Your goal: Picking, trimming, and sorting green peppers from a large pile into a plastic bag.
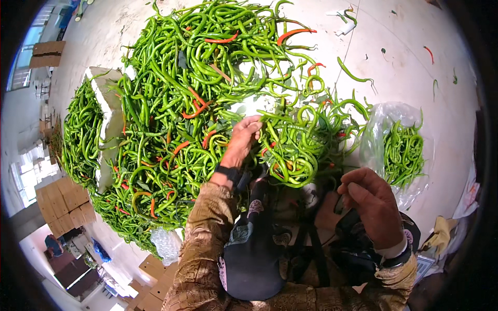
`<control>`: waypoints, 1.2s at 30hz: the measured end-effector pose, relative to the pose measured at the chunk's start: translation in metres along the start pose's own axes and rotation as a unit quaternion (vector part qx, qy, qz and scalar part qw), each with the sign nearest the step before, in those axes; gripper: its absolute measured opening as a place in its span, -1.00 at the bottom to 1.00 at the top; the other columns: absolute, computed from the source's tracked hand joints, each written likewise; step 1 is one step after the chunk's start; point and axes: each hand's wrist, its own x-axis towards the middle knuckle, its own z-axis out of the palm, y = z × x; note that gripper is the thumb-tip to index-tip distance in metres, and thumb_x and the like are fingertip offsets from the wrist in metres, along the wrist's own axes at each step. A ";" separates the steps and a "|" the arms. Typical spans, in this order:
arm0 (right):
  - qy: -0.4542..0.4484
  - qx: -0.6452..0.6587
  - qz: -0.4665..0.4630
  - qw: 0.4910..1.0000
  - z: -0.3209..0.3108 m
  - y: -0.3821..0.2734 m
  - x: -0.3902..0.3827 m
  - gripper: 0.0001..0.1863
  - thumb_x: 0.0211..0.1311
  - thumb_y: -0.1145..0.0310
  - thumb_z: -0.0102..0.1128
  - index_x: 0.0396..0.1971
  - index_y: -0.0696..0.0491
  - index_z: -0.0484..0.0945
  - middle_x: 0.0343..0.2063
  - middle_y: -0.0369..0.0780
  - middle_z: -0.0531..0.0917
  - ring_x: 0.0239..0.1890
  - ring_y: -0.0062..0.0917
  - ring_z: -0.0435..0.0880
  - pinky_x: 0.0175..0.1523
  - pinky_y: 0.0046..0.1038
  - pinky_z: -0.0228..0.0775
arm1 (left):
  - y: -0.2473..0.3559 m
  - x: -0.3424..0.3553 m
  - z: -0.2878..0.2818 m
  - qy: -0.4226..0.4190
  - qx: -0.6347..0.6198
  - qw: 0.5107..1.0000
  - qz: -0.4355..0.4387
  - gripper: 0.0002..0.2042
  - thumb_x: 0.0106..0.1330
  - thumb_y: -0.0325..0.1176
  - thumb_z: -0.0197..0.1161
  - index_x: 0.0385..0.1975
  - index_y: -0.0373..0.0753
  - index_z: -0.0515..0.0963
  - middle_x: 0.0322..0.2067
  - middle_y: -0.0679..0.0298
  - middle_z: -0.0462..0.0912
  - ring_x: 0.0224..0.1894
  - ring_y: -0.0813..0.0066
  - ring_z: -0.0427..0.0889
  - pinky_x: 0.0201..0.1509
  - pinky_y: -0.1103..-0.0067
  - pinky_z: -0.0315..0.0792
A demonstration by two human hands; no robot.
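**Hands at a heap of green chillies**

Floor [415, 67] of pale, smooth concrete fills the view, scattered at the upper right with a few stray peppers. In the room beyond, at the far left rim, stand stacked brown cardboard boxes [65, 205] and bright windows.

On the floor lies the pile of long green chillies [181, 103], with a few red and orange ones mixed in, spreading from the top centre down to the lower left. A white foam box [106, 119] sits at the pile's left side, chillies on both sides of it. To the right, apart from the pile, a clear plastic bag [381, 135] holds a smaller lot of green chillies.

The left hand [241, 140] reaches into the near edge of the pile, fingers curled around a bunch of curly green chillies [295, 150]. The right hand [371, 202] hovers near the lap, fingers loosely bent together; whether it holds anything I cannot tell.
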 end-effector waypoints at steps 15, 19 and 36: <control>-0.026 -0.018 0.004 0.999 0.004 0.007 0.002 -0.77 0.38 0.36 0.09 -0.07 0.15 0.53 -0.23 -0.27 0.66 -0.27 -0.69 0.55 -0.11 -0.63 0.39 | 0.029 -0.110 0.029 -0.068 -0.164 0.984 0.033 -0.81 0.35 -0.47 0.24 -0.07 -0.31 0.53 -0.35 0.33 0.61 -0.46 0.67 0.55 -0.36 0.72 0.50; -0.042 -0.062 -0.008 0.997 0.010 0.021 0.012 -0.71 0.40 0.33 0.10 0.01 0.18 0.52 -0.19 -0.27 0.67 -0.18 -0.67 0.56 -0.02 -0.59 0.40 | 0.028 -0.129 0.056 -0.135 0.003 0.988 0.074 -0.85 0.27 -0.51 0.31 -0.20 -0.24 0.54 -0.39 0.43 0.57 -0.38 0.71 0.52 -0.28 0.71 0.44; 0.036 -0.083 -0.059 0.994 0.016 0.034 0.030 -0.77 0.40 0.32 0.04 -0.11 0.15 0.53 -0.36 -0.27 0.62 -0.29 -0.61 0.56 -0.08 -0.57 0.37 | 0.017 -0.017 0.070 0.017 0.602 0.714 0.358 -0.55 0.16 -0.44 0.26 0.11 -0.22 0.45 0.11 0.08 0.46 0.10 -0.01 0.41 0.10 0.19 0.31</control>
